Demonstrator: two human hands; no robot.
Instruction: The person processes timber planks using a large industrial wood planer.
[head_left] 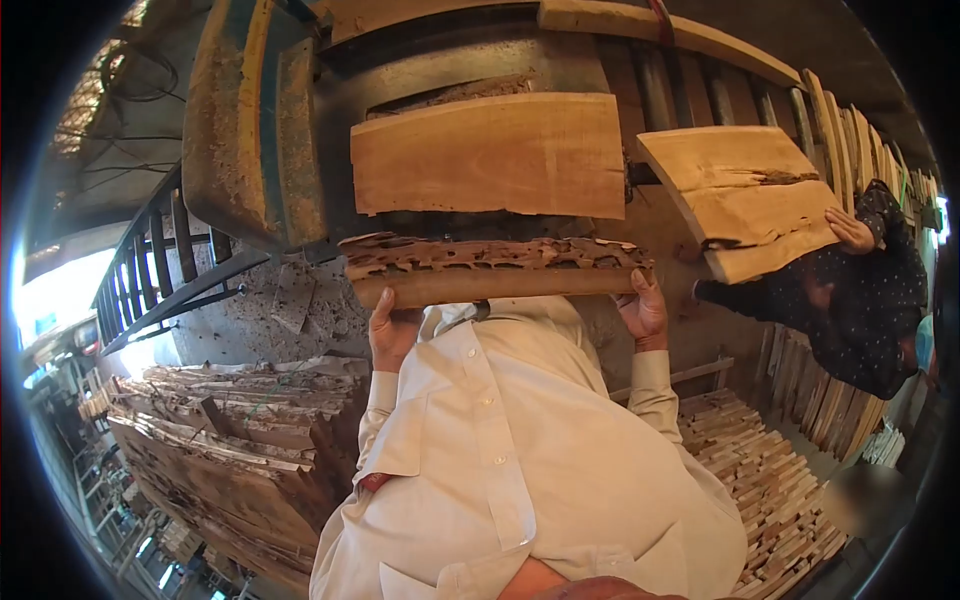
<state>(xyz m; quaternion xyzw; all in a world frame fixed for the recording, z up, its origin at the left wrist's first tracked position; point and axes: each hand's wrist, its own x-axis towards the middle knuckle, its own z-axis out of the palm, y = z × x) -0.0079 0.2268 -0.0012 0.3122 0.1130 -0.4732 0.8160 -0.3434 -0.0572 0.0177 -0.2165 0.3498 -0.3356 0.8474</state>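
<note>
Here, left hand (393,335) and right hand (645,308) each grip one end of a rough-edged board (490,288), thumbs visible, most fingers hidden; board held level across the front of the shirt (480,420). Just beyond lies a smooth plank (490,155); to its right, a co-worker's hand (850,232) touches a cracked slab (755,195).

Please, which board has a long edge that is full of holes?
The held board, between the left hand and right hand: its far edge is dark and pitted. The wide board beyond has a plain face; the rightmost wide one has cracks.
</note>
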